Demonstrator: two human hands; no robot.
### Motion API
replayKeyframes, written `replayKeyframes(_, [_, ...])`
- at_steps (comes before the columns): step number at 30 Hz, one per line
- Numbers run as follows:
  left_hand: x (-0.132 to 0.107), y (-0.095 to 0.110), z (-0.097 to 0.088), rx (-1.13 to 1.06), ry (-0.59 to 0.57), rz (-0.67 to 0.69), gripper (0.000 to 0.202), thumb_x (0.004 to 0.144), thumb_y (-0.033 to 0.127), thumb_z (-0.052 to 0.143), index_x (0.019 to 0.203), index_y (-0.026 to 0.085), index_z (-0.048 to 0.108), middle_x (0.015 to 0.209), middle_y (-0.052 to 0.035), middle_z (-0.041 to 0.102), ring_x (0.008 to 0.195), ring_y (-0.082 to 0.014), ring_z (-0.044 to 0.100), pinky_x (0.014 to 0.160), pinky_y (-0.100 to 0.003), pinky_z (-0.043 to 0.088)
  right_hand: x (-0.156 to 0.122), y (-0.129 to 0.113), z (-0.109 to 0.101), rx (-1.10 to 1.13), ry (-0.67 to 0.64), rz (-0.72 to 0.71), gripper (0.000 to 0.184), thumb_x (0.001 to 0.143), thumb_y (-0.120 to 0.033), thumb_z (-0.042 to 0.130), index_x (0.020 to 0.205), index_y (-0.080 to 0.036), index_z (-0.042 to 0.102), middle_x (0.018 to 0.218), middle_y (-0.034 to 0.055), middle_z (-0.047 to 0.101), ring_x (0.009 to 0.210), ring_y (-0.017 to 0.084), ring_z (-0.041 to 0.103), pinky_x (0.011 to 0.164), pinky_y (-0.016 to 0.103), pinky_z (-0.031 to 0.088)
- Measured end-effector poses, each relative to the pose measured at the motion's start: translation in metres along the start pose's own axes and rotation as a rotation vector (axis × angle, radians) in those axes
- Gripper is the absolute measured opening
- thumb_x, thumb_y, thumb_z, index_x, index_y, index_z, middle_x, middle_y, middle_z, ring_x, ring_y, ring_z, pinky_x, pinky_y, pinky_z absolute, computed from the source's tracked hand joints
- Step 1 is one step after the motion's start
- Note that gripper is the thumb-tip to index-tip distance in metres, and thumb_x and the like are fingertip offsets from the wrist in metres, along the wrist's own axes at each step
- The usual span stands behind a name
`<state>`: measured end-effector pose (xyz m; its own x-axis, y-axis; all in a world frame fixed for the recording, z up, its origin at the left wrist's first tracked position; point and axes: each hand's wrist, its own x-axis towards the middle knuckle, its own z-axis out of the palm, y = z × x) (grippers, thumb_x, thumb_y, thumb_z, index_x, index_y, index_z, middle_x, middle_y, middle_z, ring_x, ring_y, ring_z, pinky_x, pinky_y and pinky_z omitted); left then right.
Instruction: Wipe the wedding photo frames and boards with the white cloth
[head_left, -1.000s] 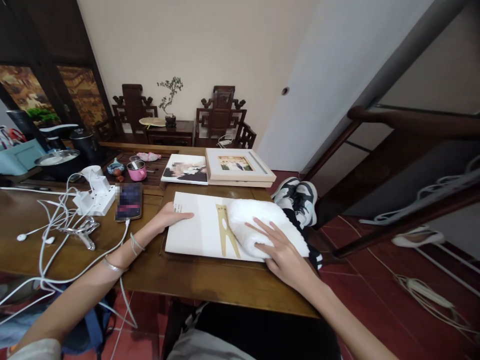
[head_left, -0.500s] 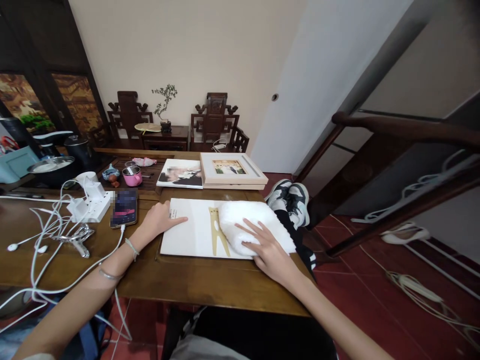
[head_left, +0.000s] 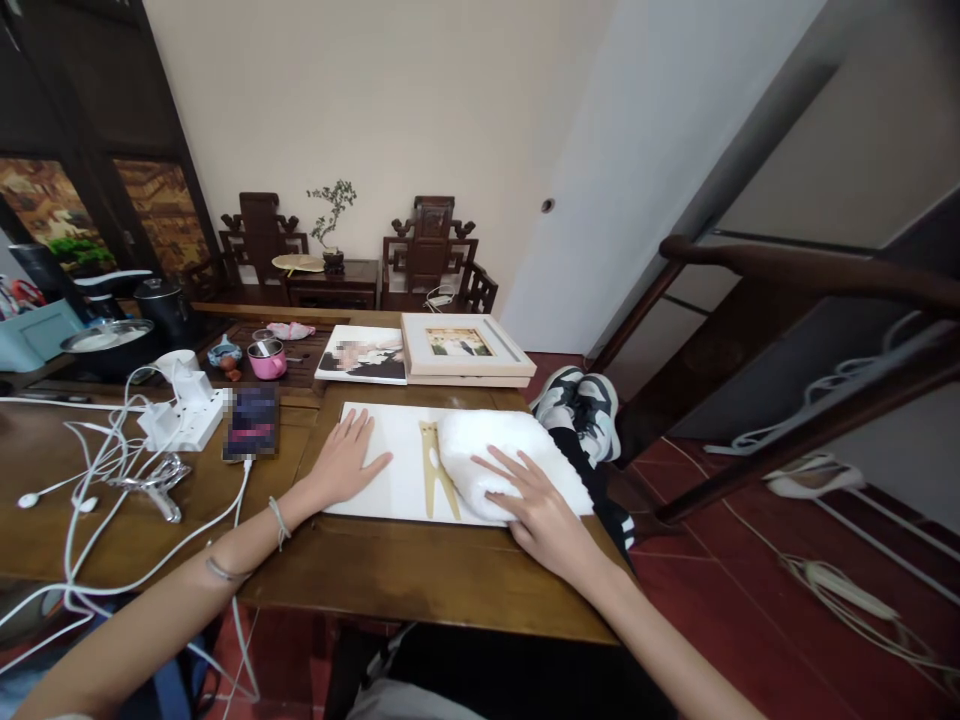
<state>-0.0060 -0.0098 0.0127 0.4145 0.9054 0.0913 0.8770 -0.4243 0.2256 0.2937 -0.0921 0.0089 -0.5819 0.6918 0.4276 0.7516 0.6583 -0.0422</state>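
Note:
A large white board [head_left: 401, 470] lies flat on the wooden table [head_left: 390, 570] in front of me. My left hand [head_left: 343, 465] rests on its left edge, fingers spread and flat. A rolled white towel [head_left: 480, 450] lies on the board's right half, and my right hand [head_left: 536, 505] presses on it with fingers stretched out. A big wooden clothespin [head_left: 433, 478] lies on the board just left of the towel.
Behind the board sit a framed photo [head_left: 461, 345] and a photo print [head_left: 364, 355]. To the left are a phone [head_left: 253, 420], a white power strip [head_left: 184, 418] with tangled cables, earbuds, a pink cup [head_left: 268, 360] and a pan [head_left: 105, 338]. Sneakers [head_left: 581, 400] and a railing [head_left: 787, 270] stand right.
My left hand has slid further onto the board and flattened with fingers spread. The right hand stays on the towel, shifted slightly. The view has tilted a little.

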Motion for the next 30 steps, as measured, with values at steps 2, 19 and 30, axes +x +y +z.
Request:
replayKeyframes(2, [0.0, 0.0, -0.001, -0.012, -0.015, 0.0, 0.074, 0.094, 0.056, 0.029, 0.147, 0.005, 0.026, 0.157, -0.0172, 0.018, 0.147, -0.0313, 0.009, 0.118, -0.048, 0.016, 0.002, 0.006, -0.002, 0.015, -0.041, 0.006, 0.057, 0.057, 0.007, 0.041, 0.098, -0.018, 0.071, 0.14, 0.0116, 0.053, 0.139, 0.031, 0.032, 0.11, 0.061, 0.03])
replayKeyframes(19, [0.003, -0.004, 0.003, -0.049, 0.027, -0.015, 0.058, 0.096, 0.036, 0.029, 0.144, 0.005, 0.033, 0.156, -0.0166, 0.024, 0.146, -0.0263, 0.019, 0.118, -0.046, 0.019, 0.022, 0.019, -0.006, 0.06, -0.196, 0.12, 0.054, 0.065, 0.0, 0.042, 0.111, -0.015, 0.065, 0.141, 0.0165, 0.05, 0.14, 0.03, 0.029, 0.114, 0.057, 0.025])
replayKeyframes(30, [0.001, -0.002, -0.001, -0.021, -0.022, 0.024, 0.058, 0.097, 0.036, 0.025, 0.146, 0.006, 0.028, 0.157, -0.017, 0.02, 0.146, -0.0265, 0.016, 0.118, -0.05, 0.017, -0.001, 0.017, -0.017, 0.167, -0.206, 0.077, 0.053, 0.065, -0.001, 0.043, 0.111, -0.017, 0.064, 0.143, 0.0134, 0.048, 0.141, 0.028, 0.027, 0.114, 0.058, 0.023])
